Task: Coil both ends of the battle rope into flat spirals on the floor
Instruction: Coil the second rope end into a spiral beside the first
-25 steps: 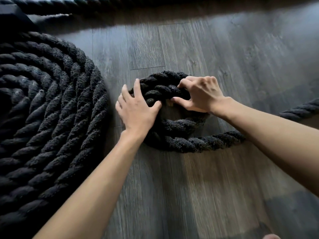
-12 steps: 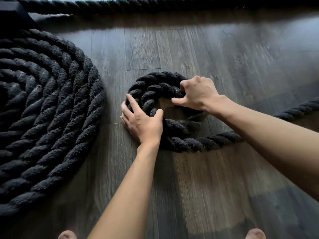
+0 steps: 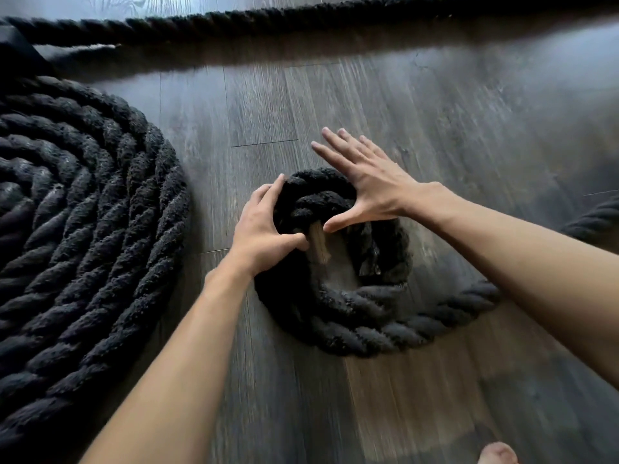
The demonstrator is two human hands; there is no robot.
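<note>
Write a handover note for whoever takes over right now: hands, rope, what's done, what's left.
Left hand grips the small coil's inner turn.
Right hand is open, fingers spread over its far side.
Large spiral lies flat at left and looks done.
The small coil has barely two loose turns, with a gap in the middle; the rope tail runs off right.
Left: tighten the centre, wind in the tail.

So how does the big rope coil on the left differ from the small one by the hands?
The big coil has many tight rings; the small coil has about two, with bare floor at its centre. The big coil lies untouched, while the left hand grips the small coil and the right hand spreads open over it. Both are black twisted rope.
</note>
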